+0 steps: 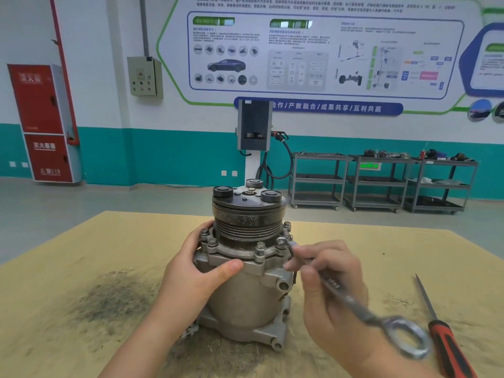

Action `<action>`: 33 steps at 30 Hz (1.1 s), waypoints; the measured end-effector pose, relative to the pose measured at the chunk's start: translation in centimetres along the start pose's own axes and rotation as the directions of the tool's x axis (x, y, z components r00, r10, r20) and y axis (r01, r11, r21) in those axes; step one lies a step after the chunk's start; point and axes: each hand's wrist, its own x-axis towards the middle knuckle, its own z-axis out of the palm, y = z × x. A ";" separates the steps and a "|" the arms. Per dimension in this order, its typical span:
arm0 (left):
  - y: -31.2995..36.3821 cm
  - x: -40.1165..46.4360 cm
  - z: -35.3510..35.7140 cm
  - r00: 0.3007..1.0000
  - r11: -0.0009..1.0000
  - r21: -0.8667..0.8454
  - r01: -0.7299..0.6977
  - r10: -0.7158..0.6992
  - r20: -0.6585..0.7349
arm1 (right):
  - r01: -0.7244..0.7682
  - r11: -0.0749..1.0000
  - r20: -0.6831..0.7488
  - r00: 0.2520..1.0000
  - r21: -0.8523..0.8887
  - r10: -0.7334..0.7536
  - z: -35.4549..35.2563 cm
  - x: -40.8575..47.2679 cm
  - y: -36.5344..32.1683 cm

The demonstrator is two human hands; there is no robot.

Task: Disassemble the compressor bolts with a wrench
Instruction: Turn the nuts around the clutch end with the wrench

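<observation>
Compressor (245, 290) upright mid-table (81, 255). Left hand (196, 271) wraps its left side, thumb across the flange. Right hand (327, 285) pinches wrench (351, 301), far end on a right-side flange bolt (281, 241); ring end blurred. Screwdriver (441, 334) lies right of compressor.

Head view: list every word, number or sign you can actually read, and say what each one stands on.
"合作/产教融合/成果共享/互利共赢": blue banner under the wall poster.
"灭火器箱" and "火警119": lower door of the red fire cabinet.
Cabinet's upper label: blurred, not readable.
Poster headings and body text: too small to read.
Green sign on the middle cart: glowing, unreadable.
Wrench shank marking: motion-blurred.
Compressor: no readable text.
</observation>
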 end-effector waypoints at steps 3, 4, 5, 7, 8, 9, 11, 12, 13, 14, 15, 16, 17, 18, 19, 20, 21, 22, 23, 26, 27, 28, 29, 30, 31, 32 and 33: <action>0.0 0.0 0.0 1.000 1.000 0.009 -0.007 0.007 -0.002 | 0.036 0.996 0.082 0.996 -0.081 -0.029 -0.2 0.5 -0.5; 0.1 0.0 0.0 1.000 1.000 0.016 -0.008 0.009 -0.001 | 0.031 0.997 0.067 0.997 -0.066 -0.027 -0.2 1.0 -0.8; 0.1 0.0 0.0 1.000 1.000 0.021 -0.009 0.009 0.002 | 0.014 1.000 0.024 1.000 -0.025 -0.013 -0.1 1.5 -1.1; 0.2 0.0 0.0 1.000 1.000 0.022 -0.006 0.006 0.011 | -0.072 0.990 -0.113 0.990 0.122 0.086 -0.3 2.6 -1.7; 0.3 -0.1 0.0 1.000 1.000 0.022 -0.006 0.005 0.013 | -0.154 0.964 -0.179 0.965 0.215 0.194 -0.5 3.1 -1.9; 0.3 0.0 -0.1 1.000 1.000 0.022 -0.006 0.005 0.014 | -0.255 0.912 -0.222 0.916 0.322 0.335 -0.7 3.5 -2.0; 0.3 0.0 -0.1 1.000 1.000 0.024 -0.006 0.006 0.013 | -0.430 0.744 -0.226 0.768 0.511 0.599 -1.2 4.0 -1.7; 0.2 0.0 -0.1 1.000 1.000 0.024 -0.009 0.008 0.012 | -0.489 0.660 -0.208 0.691 0.571 0.692 -1.4 4.0 -1.4; 0.2 0.0 0.0 1.000 1.000 0.023 -0.012 0.012 0.011 | -0.529 0.580 -0.184 0.620 0.620 0.762 -1.5 4.0 -1.0; 0.2 0.0 0.0 1.000 1.000 0.022 -0.015 0.015 0.010 | -0.550 0.511 -0.161 0.562 0.660 0.812 -1.6 4.0 -0.7; 0.2 0.0 0.0 1.000 1.000 0.022 -0.015 0.014 0.011 | -0.559 0.454 -0.137 0.516 0.694 0.846 -1.7 4.0 -0.4; 0.2 0.0 0.0 1.000 1.000 0.021 -0.012 0.012 0.013 | -0.560 0.405 -0.112 0.484 0.722 0.868 -1.7 4.1 -0.2; 0.2 0.0 0.0 1.000 1.000 0.020 -0.008 0.007 0.015 | -0.562 0.362 -0.080 0.462 0.744 0.883 -1.8 4.2 0.0; 0.2 0.0 0.0 1.000 1.000 0.017 -0.003 0.003 0.015 | -0.568 0.326 -0.047 0.450 0.756 0.892 -1.8 4.4 0.2; 0.1 0.0 0.0 1.000 1.000 0.016 0.001 -0.001 0.014 | -0.578 0.299 -0.015 0.443 0.759 0.896 -1.9 4.4 0.4; 0.1 0.1 -0.1 1.000 1.000 0.014 0.004 -0.004 0.012 | -0.594 0.276 0.016 0.439 0.756 0.898 -2.0 4.5 0.6; 0.0 0.1 0.0 1.000 1.000 0.011 0.006 -0.006 0.011 | -0.613 0.259 0.043 0.433 0.746 0.900 -2.1 4.6 0.8; 0.0 0.1 0.0 1.000 1.000 0.009 0.007 -0.007 0.009 | -0.634 0.247 0.063 0.425 0.733 0.903 -2.3 4.7 1.1; 0.0 0.0 0.0 1.000 1.000 0.007 0.007 -0.007 0.008 | -0.655 0.241 0.075 0.416 0.716 0.906 -2.5 4.8 1.4; 0.1 0.0 0.0 1.000 1.000 0.003 0.012 -0.012 0.009 | -0.727 0.289 0.076 0.424 0.623 0.903 -3.2 4.9 1.9; 0.1 0.0 0.0 1.000 1.000 0.001 0.013 -0.013 0.010 | -0.742 0.309 0.089 0.443 0.595 0.892 -3.4 4.9 2.1; 0.1 0.0 0.0 1.000 1.000 0.000 0.014 -0.014 0.011 | -0.750 0.325 0.111 0.465 0.576 0.878 -3.6 4.9 2.2; 0.1 0.0 0.0 1.000 1.000 0.001 0.014 -0.014 0.011 | -0.753 0.347 0.133 0.495 0.559 0.859 -3.7 4.9 2.2; 0.1 0.0 0.0 1.000 1.000 0.003 0.014 -0.014 0.010 | -0.749 0.396 0.145 0.540 0.531 0.829 -3.9 4.8 2.2; 0.1 0.0 0.0 1.000 1.000 0.004 0.013 -0.013 0.008 | -0.736 0.476 0.144 0.602 0.481 0.785 -3.9 4.6 2.1; 0.1 0.1 0.0 1.000 1.000 0.005 0.013 -0.013 0.007 | -0.705 0.580 0.142 0.677 0.409 0.722 -4.0 4.4 1.9; 0.1 0.1 0.0 1.000 1.000 0.006 0.013 -0.013 0.006 | -0.647 0.692 0.146 0.755 0.319 0.639 -4.0 4.1 1.7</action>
